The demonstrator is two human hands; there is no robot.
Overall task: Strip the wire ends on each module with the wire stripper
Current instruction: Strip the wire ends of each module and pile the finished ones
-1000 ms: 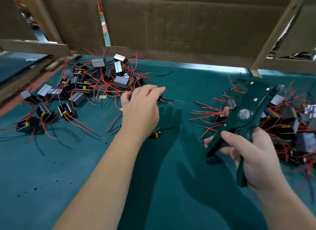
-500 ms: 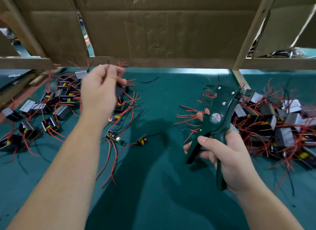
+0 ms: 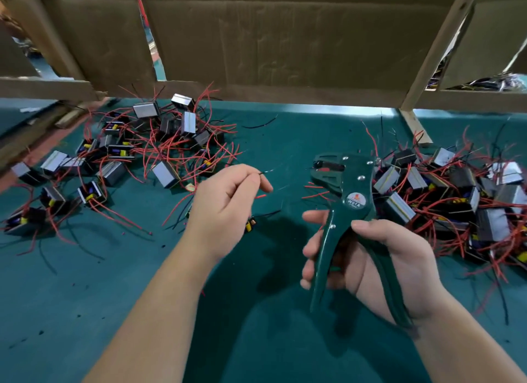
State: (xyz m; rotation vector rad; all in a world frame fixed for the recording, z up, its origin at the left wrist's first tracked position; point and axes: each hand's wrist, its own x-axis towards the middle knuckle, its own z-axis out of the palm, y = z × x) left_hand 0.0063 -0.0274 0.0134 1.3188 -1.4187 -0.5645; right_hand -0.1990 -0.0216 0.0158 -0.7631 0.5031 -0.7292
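My right hand (image 3: 379, 265) grips the handles of a dark green wire stripper (image 3: 346, 200), jaws up and pointing left. My left hand (image 3: 228, 203) is pinched on thin wires (image 3: 266, 172) whose ends stick out to the right, a short way left of the stripper's jaws. A small module with a yellow part (image 3: 250, 226) shows just under that hand; whether it hangs from the wires I cannot tell. One pile of black-and-silver modules with red wires (image 3: 159, 143) lies at the back left, another pile (image 3: 456, 194) at the right.
The work surface is a teal mat (image 3: 256, 325). Cardboard walls on a wooden frame (image 3: 285, 46) close off the back. A wooden post (image 3: 413, 123) meets the table between the piles. Loose black wire bits (image 3: 261, 123) lie on the mat.
My left hand came back from the left pile toward the middle, now pinching wires near the stripper's jaws. The right hand with the stripper stayed about where it was.
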